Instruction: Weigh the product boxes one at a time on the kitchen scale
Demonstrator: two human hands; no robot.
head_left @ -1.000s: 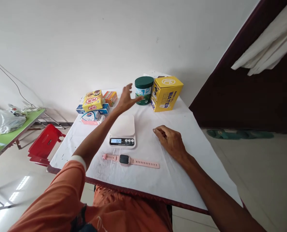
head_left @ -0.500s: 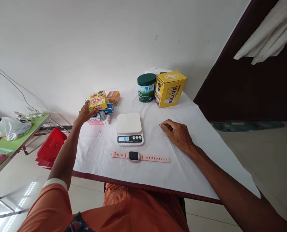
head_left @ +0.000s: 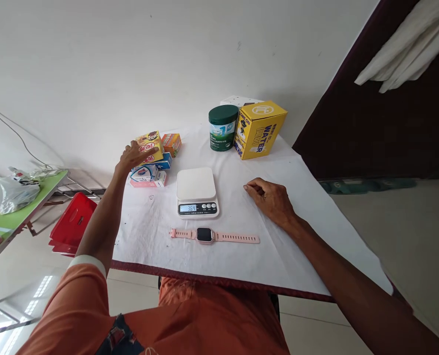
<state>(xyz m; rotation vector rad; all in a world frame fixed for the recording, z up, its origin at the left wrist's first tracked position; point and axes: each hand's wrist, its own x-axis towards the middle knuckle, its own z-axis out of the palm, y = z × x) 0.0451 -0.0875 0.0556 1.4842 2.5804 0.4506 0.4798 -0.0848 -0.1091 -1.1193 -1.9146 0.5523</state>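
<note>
My left hand (head_left: pixel 132 155) lies on a yellow snack box (head_left: pixel 149 147), fingers stretched over its top. Beneath that box are a blue box (head_left: pixel 164 161), a white-and-blue box (head_left: pixel 144 172) and a pink-and-white box (head_left: pixel 149 182), stacked together. An orange box (head_left: pixel 172 144) sits just behind them. My right hand (head_left: pixel 269 197) rests on the white cloth with fingers curled and nothing visible in them. Between the hands stands a white kitchen scale (head_left: pixel 196 185) with a bare pan; its lit display seems to read 364. In front of it lies a pink-strapped smartwatch (head_left: pixel 204 235), stretched flat.
Toward the wall stand a green canister (head_left: pixel 222 129) and a yellow box marked WATER (head_left: pixel 261 132), with a white item partly hidden behind. On the left are a green table (head_left: pixel 47 190) with a plastic bag (head_left: pixel 10 192) and a red folded object (head_left: pixel 73 219).
My left hand has shifted from the side of the yellow snack box onto its top, with the fingers loosened. The right hand stays put. The view has tilted slightly.
</note>
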